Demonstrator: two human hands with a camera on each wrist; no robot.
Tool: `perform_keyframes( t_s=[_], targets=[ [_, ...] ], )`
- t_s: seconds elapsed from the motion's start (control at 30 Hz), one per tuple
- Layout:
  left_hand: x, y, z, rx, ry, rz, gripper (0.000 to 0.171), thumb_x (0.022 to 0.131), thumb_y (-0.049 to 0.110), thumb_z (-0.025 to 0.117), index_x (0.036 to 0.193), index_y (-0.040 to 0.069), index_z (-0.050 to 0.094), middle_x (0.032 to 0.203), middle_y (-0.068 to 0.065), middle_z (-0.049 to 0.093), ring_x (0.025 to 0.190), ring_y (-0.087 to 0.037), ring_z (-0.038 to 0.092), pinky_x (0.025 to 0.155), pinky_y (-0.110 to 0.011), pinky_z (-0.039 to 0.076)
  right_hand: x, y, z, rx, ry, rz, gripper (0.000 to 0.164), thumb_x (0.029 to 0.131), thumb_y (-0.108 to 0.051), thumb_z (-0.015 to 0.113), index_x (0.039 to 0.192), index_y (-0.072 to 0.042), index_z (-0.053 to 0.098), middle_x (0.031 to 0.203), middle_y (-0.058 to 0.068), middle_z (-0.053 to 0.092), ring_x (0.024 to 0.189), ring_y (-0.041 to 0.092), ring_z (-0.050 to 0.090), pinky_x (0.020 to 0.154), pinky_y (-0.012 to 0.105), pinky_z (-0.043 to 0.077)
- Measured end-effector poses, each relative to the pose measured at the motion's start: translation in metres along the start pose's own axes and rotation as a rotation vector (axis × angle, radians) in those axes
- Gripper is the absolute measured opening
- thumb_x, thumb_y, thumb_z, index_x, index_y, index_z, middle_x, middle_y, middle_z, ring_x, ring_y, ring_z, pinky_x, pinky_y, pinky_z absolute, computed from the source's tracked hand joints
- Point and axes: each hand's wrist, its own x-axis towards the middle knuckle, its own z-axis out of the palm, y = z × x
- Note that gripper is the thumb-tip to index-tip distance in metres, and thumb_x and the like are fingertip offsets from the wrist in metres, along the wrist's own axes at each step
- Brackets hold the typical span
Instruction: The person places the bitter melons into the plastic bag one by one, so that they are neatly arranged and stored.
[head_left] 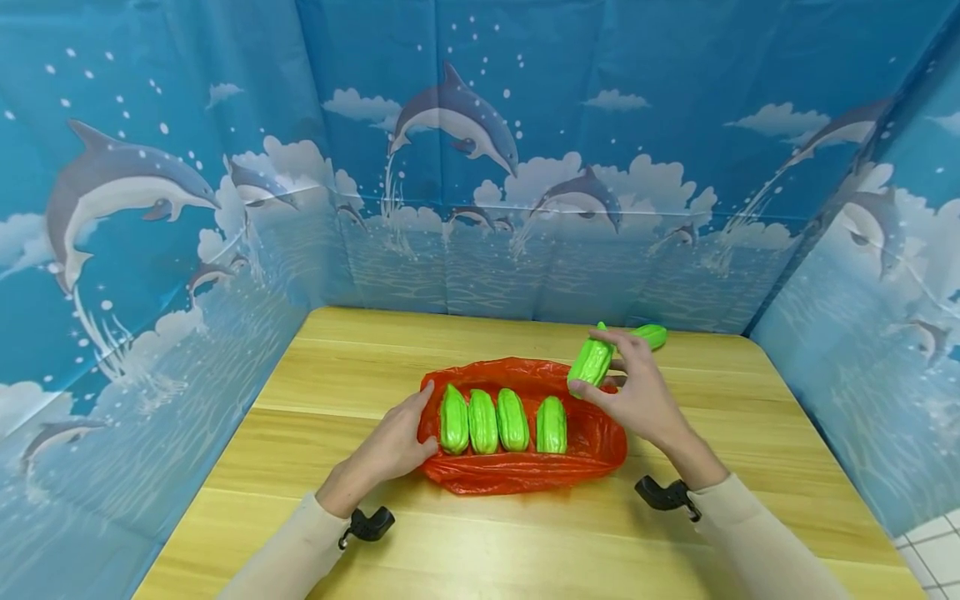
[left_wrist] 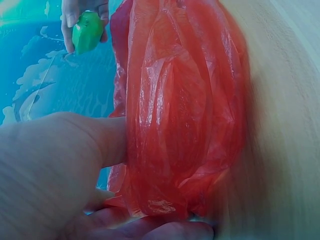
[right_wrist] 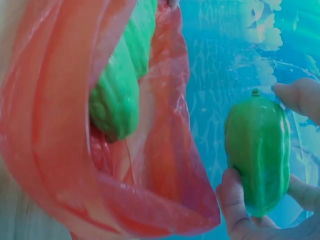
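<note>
A red plastic bag [head_left: 525,475] lies on the table with its mouth spread wide, and several ridged, glossy green bitter melons [head_left: 513,421] sit side by side inside it. My left hand [head_left: 390,442] grips the bag's left end; in the left wrist view the thumb [left_wrist: 107,140] goes in behind the red plastic and the fingers are below. Over the bag's right end, my right hand [head_left: 637,392] holds another bitter melon [head_left: 591,362] between thumb and fingers, raised and tilted. The right wrist view shows this bitter melon [right_wrist: 257,155] beside the bag's edge [right_wrist: 185,150].
One more green bitter melon [head_left: 651,335] lies at the back of the wooden table [head_left: 360,350], partly behind the right hand. Blue dolphin-printed sheets [head_left: 465,267] stand along the table's back and sides. A black wrist mount [head_left: 369,525] sits on each forearm.
</note>
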Motion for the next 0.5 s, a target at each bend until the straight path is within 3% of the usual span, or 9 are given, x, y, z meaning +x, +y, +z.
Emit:
perform_keyframes(
  t_s=[0.27,0.5],
  targets=[
    [-0.001,0.001,0.000,0.011,0.007,0.001,0.095,0.101,0.002,0.079,0.182,-0.005,0.029,0.185,-0.029,0.041,0.171,-0.048,0.045,0.139,-0.062,0.044,0.000,-0.006,0.014,-0.003,-0.021,-0.044,0.069,0.113,-0.034,0.078,0.175,-0.017,0.051,0.179,0.031,0.033,0.137,0.061,0.070,0.109,0.068,0.067],
    [-0.001,0.002,0.001,0.018,0.007,0.010,0.096,0.099,0.000,0.079,0.181,-0.006,0.031,0.185,-0.030,0.042,0.170,-0.049,0.046,0.139,-0.063,0.044,-0.002,-0.007,0.025,-0.018,-0.036,-0.053,0.068,0.112,-0.031,0.080,0.173,-0.019,0.053,0.175,0.029,0.040,0.129,0.051,0.075,0.105,0.063,0.069]
  ],
)
